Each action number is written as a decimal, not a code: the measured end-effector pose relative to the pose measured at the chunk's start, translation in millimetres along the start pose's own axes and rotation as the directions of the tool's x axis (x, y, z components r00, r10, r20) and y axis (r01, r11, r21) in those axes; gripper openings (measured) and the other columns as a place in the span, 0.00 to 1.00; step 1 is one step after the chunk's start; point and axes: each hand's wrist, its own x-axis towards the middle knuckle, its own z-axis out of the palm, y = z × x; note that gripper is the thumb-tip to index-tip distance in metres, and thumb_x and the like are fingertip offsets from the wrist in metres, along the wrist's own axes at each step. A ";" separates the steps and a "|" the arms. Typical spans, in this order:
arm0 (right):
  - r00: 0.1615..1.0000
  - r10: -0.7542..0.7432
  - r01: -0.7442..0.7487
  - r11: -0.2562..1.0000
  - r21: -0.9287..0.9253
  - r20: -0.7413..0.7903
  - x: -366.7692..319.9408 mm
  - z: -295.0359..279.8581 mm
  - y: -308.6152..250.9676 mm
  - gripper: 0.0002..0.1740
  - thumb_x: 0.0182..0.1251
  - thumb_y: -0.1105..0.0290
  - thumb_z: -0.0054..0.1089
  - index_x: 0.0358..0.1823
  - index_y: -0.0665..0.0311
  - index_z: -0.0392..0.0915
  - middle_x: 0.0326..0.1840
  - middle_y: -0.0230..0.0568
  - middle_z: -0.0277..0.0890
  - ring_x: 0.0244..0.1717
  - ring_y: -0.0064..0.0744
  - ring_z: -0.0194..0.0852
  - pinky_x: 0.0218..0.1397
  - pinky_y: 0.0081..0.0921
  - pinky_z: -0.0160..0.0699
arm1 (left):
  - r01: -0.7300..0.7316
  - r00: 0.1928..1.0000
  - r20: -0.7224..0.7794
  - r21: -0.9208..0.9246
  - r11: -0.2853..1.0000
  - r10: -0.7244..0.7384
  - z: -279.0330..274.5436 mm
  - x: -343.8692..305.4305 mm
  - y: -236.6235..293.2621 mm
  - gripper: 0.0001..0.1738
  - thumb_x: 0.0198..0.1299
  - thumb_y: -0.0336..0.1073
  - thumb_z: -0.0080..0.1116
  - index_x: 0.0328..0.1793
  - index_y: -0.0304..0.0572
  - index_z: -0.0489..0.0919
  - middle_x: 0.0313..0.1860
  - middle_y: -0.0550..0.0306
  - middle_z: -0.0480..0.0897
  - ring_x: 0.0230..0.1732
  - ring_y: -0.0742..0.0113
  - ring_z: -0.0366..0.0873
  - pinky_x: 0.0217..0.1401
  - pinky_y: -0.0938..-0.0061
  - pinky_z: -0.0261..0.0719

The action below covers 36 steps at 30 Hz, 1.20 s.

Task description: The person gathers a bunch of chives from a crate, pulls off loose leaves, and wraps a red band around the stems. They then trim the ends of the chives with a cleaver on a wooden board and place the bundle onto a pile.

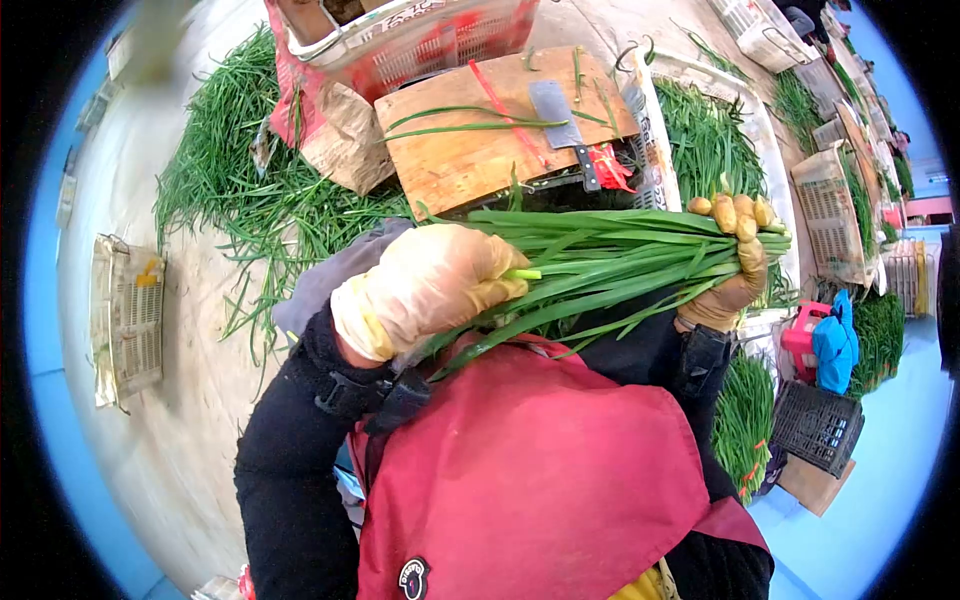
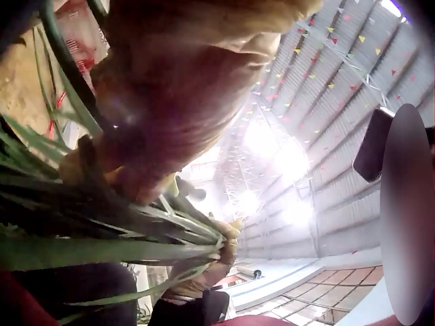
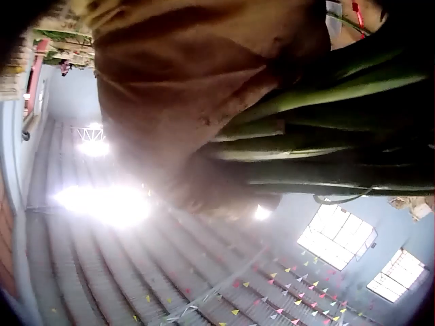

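Note:
A bunch of garlic chives (image 1: 610, 255), long flat green leaves with pale stem ends, lies crosswise in front of the red apron (image 1: 530, 460). My gloved right hand (image 1: 735, 260) grips it around the stem ends, fingers curled over the top. Over the leafy end, my gloved left hand (image 1: 430, 280) has its fingers curled and pinches a stalk, whose cut pale-green end (image 1: 525, 273) pokes out past the fingertips. In the left wrist view, leaves (image 2: 102, 255) run beneath the left glove. Stems (image 3: 292, 142) emerge from the right glove (image 3: 197, 88) in the right wrist view.
Ahead stands a wooden board (image 1: 450, 150) bearing a cleaver (image 1: 555, 110), loose leaves and a red strip. A white crate (image 1: 650, 130) of chives is beside it. A loose heap (image 1: 225, 150) covers the floor at left, near a paper sack (image 1: 350, 135).

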 end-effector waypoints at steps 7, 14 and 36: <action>0.995 0.018 -0.015 1.000 0.026 -0.102 0.9 9.3 6.3 0.18 0.54 0.76 0.58 0.47 0.57 0.69 0.37 0.29 0.70 0.42 0.29 0.69 0.61 0.40 0.69 | -0.032 0.999 -0.002 0.071 0.997 0.032 0.9 2.0 3.8 0.11 0.60 0.38 0.63 0.45 0.43 0.84 0.33 0.51 0.84 0.34 0.59 0.83 0.39 0.71 0.79; 0.958 -0.041 0.014 0.995 -0.098 -0.284 9.5 -10.2 -3.4 0.20 0.62 0.76 0.58 0.56 0.65 0.71 0.37 0.35 0.76 0.42 0.32 0.75 0.56 0.42 0.75 | 0.091 0.992 -0.103 0.208 0.974 -0.071 -14.2 -33.9 -30.1 0.08 0.58 0.38 0.64 0.40 0.44 0.84 0.27 0.51 0.80 0.29 0.60 0.79 0.34 0.69 0.76; 0.900 -0.120 -0.051 0.925 -0.377 -0.418 12.4 -88.2 -45.3 0.19 0.66 0.64 0.54 0.53 0.69 0.74 0.39 0.49 0.82 0.42 0.42 0.81 0.53 0.40 0.79 | 0.001 0.521 -0.809 -0.320 0.947 -0.273 -123.0 -147.5 -129.6 0.19 0.71 0.46 0.51 0.58 0.44 0.81 0.46 0.63 0.85 0.30 0.82 0.71 0.33 0.88 0.67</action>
